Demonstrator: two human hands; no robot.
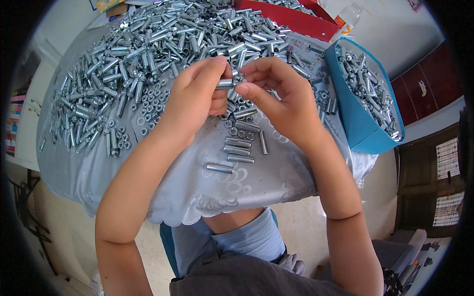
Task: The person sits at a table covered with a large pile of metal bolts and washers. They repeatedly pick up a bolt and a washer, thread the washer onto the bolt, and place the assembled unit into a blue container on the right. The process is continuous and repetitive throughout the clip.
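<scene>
Over the middle of the table, my left hand (190, 96) is closed round a shiny metal expansion bolt (225, 84), its sleeve sticking out toward the right. My right hand (285, 98) pinches the bolt's far end with thumb and fingertips. A small part sits between those fingertips, but I cannot make out its shape. Just below the hands lie several loose metal sleeves (238, 143) in a rough column, with a few nuts (241, 133) above them. One sleeve (219, 168) rests apart, nearer the table's front edge.
A large heap of metal sleeves and bolts (163, 42) covers the table's far side. Washers and nuts (153, 106) lie left of centre. At the right stands a blue bin (363, 121) full of bolts. Behind are a red box (291, 19) and a clear bottle (348, 18).
</scene>
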